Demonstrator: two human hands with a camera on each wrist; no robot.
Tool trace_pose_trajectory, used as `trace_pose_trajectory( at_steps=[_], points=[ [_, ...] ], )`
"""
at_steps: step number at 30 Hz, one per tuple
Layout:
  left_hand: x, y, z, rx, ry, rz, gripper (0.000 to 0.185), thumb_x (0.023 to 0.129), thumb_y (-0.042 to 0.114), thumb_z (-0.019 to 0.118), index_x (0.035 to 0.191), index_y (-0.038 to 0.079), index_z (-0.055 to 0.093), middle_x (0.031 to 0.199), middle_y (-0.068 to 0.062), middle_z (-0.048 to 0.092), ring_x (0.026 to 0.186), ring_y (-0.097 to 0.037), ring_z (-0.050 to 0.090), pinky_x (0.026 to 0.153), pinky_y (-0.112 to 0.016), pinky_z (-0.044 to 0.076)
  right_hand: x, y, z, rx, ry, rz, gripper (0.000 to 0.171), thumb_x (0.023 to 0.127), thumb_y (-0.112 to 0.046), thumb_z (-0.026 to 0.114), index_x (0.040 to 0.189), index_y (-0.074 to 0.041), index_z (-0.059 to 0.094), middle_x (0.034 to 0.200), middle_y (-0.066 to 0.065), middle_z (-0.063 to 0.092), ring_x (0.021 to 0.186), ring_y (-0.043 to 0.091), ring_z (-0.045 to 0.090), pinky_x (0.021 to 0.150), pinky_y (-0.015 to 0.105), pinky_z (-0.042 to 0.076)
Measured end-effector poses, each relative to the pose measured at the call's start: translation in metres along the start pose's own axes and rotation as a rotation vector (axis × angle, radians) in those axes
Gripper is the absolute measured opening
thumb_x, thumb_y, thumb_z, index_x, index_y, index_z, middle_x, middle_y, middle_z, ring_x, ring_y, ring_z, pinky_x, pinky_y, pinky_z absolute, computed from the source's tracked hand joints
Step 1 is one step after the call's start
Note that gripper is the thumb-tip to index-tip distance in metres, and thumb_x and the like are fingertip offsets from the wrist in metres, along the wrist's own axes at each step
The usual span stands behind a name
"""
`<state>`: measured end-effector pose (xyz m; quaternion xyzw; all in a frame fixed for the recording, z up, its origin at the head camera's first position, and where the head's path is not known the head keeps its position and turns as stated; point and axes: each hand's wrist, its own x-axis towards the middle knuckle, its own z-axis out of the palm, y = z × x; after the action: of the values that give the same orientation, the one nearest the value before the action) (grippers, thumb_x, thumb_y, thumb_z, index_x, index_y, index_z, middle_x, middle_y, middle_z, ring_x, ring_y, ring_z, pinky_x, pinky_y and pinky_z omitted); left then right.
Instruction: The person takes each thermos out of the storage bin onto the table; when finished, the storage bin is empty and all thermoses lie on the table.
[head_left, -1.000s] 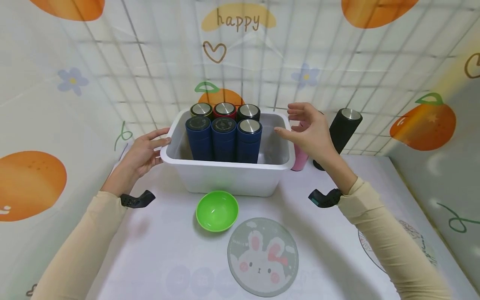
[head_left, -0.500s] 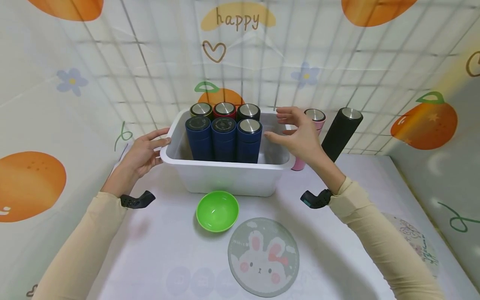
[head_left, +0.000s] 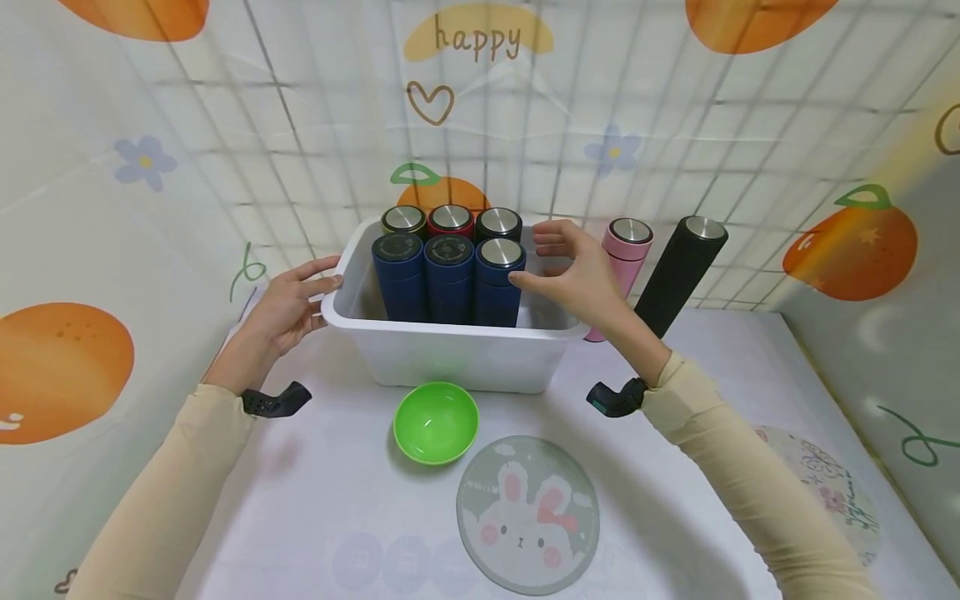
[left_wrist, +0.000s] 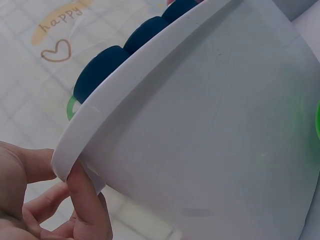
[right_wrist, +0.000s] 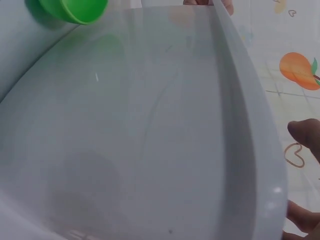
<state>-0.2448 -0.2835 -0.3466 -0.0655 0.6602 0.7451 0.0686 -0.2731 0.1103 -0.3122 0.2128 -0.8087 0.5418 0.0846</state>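
Observation:
A white plastic bin [head_left: 450, 330] stands mid-table with several capped bottles upright in its left part: three blue in front, an olive, a red and a black one behind. My left hand [head_left: 303, 296] grips the bin's left rim [left_wrist: 150, 60], thumb on top and fingers [left_wrist: 85, 200] under the lip. Over the bin's empty right part my right hand [head_left: 551, 267] hovers with curved fingers and holds nothing; its thumb is right beside the rightmost blue bottle [head_left: 498, 283]. The right wrist view shows the bin wall [right_wrist: 150, 125] and fingertips [right_wrist: 305, 132] past the rim.
A pink bottle [head_left: 624, 254] and a leaning black bottle [head_left: 678, 275] stand just right of the bin. A green bowl [head_left: 437, 421] and a round rabbit mat [head_left: 527, 512] lie in front. Another patterned mat [head_left: 821, 492] lies at right. Printed sheets wall the table.
My right hand has moved left from beside the pink bottle to over the bin, close to the rightmost blue bottle. The pink bottle is uncovered now. The left hand has stayed on the rim.

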Motion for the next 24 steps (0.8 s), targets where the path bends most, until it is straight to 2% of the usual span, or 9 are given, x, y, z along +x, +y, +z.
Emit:
trace_pose_trajectory(
  at_steps=[5,12,18,24],
  points=[
    [0.0,0.001,0.0,-0.003,0.001,0.002,0.058,0.098,0.016,0.067,0.15,0.011,0.044,0.129,-0.006,0.05,0.092,-0.017,0.065,0.071,-0.028,0.06,0.003,0.0,0.005,-0.003,-0.027,-0.001,0.065,0.076,-0.017,0.089,0.132,-0.004,0.058,0.126,0.015,0.062,0.111,0.029,0.062,0.093,0.049,0.054],
    [0.0,0.002,0.001,0.0,-0.002,0.009,0.058,0.098,0.017,0.067,0.15,0.011,0.043,0.13,-0.006,0.049,0.093,-0.017,0.065,0.07,-0.026,0.06,0.004,-0.002,0.012,-0.024,-0.05,0.018,0.068,0.076,-0.019,0.089,0.134,-0.005,0.057,0.126,0.013,0.062,0.11,0.029,0.063,0.093,0.046,0.054],
    [0.0,0.002,0.001,-0.015,-0.011,0.01,0.06,0.097,0.017,0.069,0.15,0.011,0.043,0.129,-0.007,0.05,0.093,-0.018,0.064,0.069,-0.025,0.059,0.005,-0.002,0.019,-0.044,-0.044,0.043,0.07,0.074,-0.021,0.091,0.133,-0.006,0.057,0.124,0.013,0.062,0.107,0.028,0.064,0.092,0.043,0.054],
    [-0.001,0.001,0.0,-0.017,-0.011,0.009,0.06,0.097,0.015,0.068,0.151,0.01,0.043,0.129,-0.007,0.051,0.093,-0.019,0.065,0.07,-0.027,0.06,0.005,-0.003,0.025,-0.064,-0.03,0.046,0.071,0.073,-0.019,0.091,0.133,-0.003,0.056,0.124,0.015,0.061,0.108,0.029,0.063,0.099,0.045,0.05]
  ],
)
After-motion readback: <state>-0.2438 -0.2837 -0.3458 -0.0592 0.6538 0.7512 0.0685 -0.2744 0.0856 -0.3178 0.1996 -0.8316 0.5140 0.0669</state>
